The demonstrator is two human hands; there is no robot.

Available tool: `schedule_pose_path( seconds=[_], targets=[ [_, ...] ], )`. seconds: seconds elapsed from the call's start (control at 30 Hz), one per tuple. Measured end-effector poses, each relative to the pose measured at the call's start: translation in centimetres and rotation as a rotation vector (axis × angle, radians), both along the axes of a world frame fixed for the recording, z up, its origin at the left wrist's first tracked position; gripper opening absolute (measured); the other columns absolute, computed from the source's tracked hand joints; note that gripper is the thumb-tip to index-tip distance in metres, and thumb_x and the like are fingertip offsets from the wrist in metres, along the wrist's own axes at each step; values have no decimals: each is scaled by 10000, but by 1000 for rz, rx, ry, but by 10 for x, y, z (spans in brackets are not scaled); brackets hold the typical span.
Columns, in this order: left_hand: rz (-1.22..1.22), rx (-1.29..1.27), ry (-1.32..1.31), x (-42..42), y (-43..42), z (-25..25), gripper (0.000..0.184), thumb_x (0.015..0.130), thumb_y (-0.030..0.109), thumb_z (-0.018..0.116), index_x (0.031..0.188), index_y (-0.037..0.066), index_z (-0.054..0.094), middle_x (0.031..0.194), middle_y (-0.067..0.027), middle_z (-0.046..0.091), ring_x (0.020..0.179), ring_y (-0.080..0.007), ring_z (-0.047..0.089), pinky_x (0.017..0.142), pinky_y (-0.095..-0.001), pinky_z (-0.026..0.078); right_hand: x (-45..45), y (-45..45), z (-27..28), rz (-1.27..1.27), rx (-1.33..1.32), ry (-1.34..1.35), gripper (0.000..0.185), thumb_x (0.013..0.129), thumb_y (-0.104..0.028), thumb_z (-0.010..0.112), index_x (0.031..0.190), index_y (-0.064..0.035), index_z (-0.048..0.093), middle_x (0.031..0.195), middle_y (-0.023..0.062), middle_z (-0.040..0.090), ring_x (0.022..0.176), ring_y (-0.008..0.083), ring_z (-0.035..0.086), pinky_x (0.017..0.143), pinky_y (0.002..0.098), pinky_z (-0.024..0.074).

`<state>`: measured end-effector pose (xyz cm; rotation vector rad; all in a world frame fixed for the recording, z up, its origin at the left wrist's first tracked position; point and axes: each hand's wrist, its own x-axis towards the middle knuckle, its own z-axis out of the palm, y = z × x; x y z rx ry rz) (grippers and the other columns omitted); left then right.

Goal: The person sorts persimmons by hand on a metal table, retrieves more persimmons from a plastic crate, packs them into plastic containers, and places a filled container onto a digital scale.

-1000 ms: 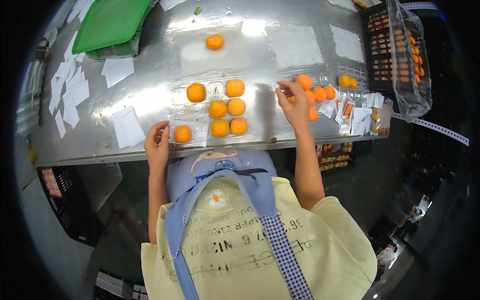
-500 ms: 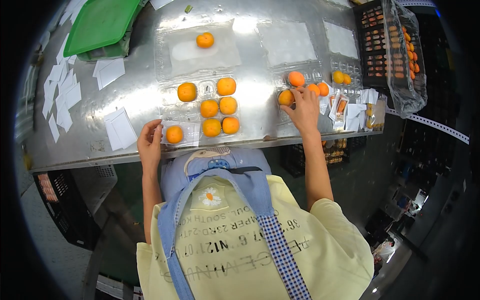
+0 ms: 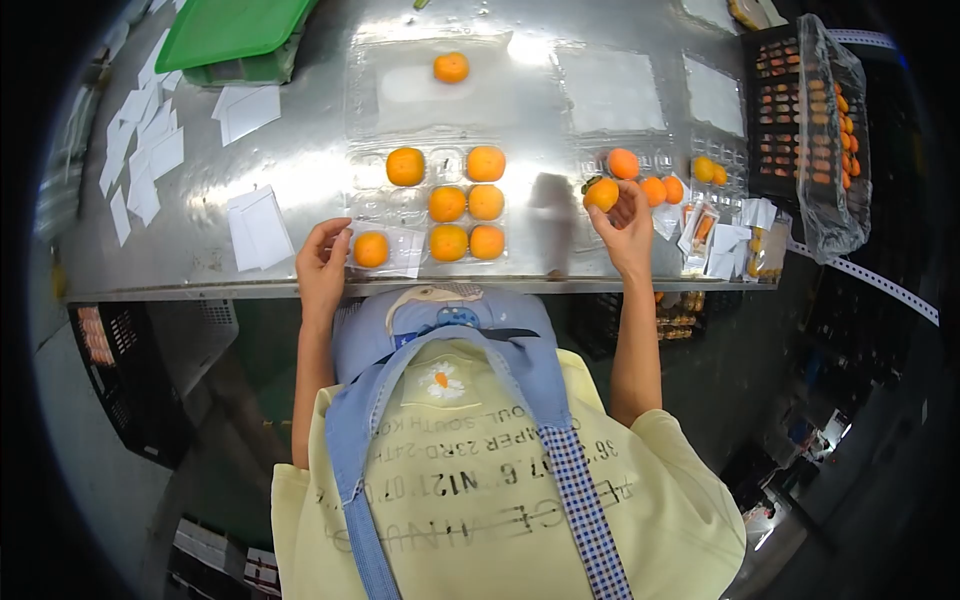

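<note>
My right hand (image 3: 625,227) pinches a persimmon (image 3: 601,194) between thumb and fingers, its dark green calyx turned to the left. The fruit is at the left side of a clear tray holding several more persimmons (image 3: 622,163). My left hand (image 3: 325,255) is at the front left edge of a nearer clear plastic tray (image 3: 366,205), fingers curled on that edge. A persimmon (image 3: 371,248) sits in its front left corner by a white slip (image 3: 405,252). Several others (image 3: 448,203) fill cups on the right; one (image 3: 450,67) lies on the raised lid.
White paper slips (image 3: 150,140) are scattered at the left, near a green lidded container (image 3: 240,35). A black crate (image 3: 780,110) of fruit with plastic film stands at the right. Small packets (image 3: 700,225) lie before it. The metal table's front edge (image 3: 560,285) runs before me.
The view has shifted, so the table appears farther right. My right hand has raised and turned its persimmon slightly, bringing the calyx into sight. My left hand stays at the tray edge.
</note>
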<state>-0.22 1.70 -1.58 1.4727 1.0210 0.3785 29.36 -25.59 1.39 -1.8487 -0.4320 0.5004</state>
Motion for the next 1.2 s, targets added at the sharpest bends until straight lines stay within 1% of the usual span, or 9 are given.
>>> schedule_pose_path(
  seconds=[0.17, 0.43, 0.47, 0.57, 0.63, 0.73, 0.83, 1.03, 1.2],
  targets=[
    [-40, -89, -69, 14, -9, 12, 182, 892, 81, 566, 1060, 46, 628, 891, -19, 626, 760, -72, 549, 687, -212, 455, -45, 52, 6, 201, 89, 13, 517, 708, -96, 732, 1161, -13, 497, 1093, 88, 557, 999, 187, 567, 860, 323, 475],
    [-151, 28, -68, 26, -19, 24, 167, 885, 77, 569, 1031, 36, 639, 797, -7, 599, 663, -60, 500, 608, -211, 436, -73, 102, 25, 419, -45, -394, 540, 635, -111, 757, 1113, -18, 521, 1042, 146, 528, 920, 278, 541, 792, 335, 463],
    [-140, 128, -24, 30, -20, 27, 157, 843, 75, 614, 992, 46, 655, 812, -19, 593, 705, -111, 519, 642, -255, 446, -72, 102, 23, 397, -53, -396, 539, 635, -109, 757, 1111, -19, 523, 1044, 145, 529, 919, 276, 542, 790, 337, 463],
    [-301, 942, -61, 75, -8, 32, 149, 759, 82, 657, 907, 64, 668, 811, -37, 573, 774, -174, 511, 698, -313, 432, -64, 99, 16, 355, -69, -415, 535, 634, -106, 759, 1108, -20, 527, 1046, 142, 532, 916, 271, 542, 784, 338, 463],
    [-342, 1068, -51, 106, -7, 26, 97, 664, 98, 669, 759, 74, 668, 788, -53, 552, 845, -231, 477, 745, -351, 389, -62, 98, 16, 336, -77, -437, 532, 634, -104, 759, 1108, -20, 531, 1047, 140, 532, 916, 267, 543, 781, 336, 464],
    [-562, 1264, 159, 141, -1, 1, 58, 627, 102, 694, 671, 85, 660, 757, -46, 541, 838, -222, 475, 751, -346, 374, -63, 96, 19, 307, -73, -425, 527, 651, -104, 750, 1125, -22, 536, 1052, 131, 530, 907, 250, 541, 775, 328, 463],
    [-681, 1351, 359, 161, -3, -8, 26, 594, 84, 676, 593, 91, 651, 761, -53, 556, 852, -223, 473, 752, -345, 351, -63, 90, 20, 279, -77, -416, 523, 660, -105, 743, 1132, -21, 536, 1050, 126, 529, 900, 244, 540, 775, 326, 462],
    [-675, 1264, 432, 172, -9, -5, 26, 585, 74, 659, 609, 84, 663, 767, -65, 572, 860, -226, 486, 743, -355, 346, -60, 81, 12, 253, -70, -433, 516, 675, -100, 743, 1138, -7, 533, 1062, 121, 530, 905, 220, 550, 775, 310, 477],
    [-592, 1094, 282, 166, -4, 1, 32, 633, 105, 674, 639, 74, 668, 788, -62, 582, 863, -228, 498, 763, -365, 373, -55, 90, 10, 288, -66, -456, 514, 685, -85, 743, 1146, 0, 529, 1078, 124, 544, 932, 213, 569, 807, 306, 483]
  ],
)
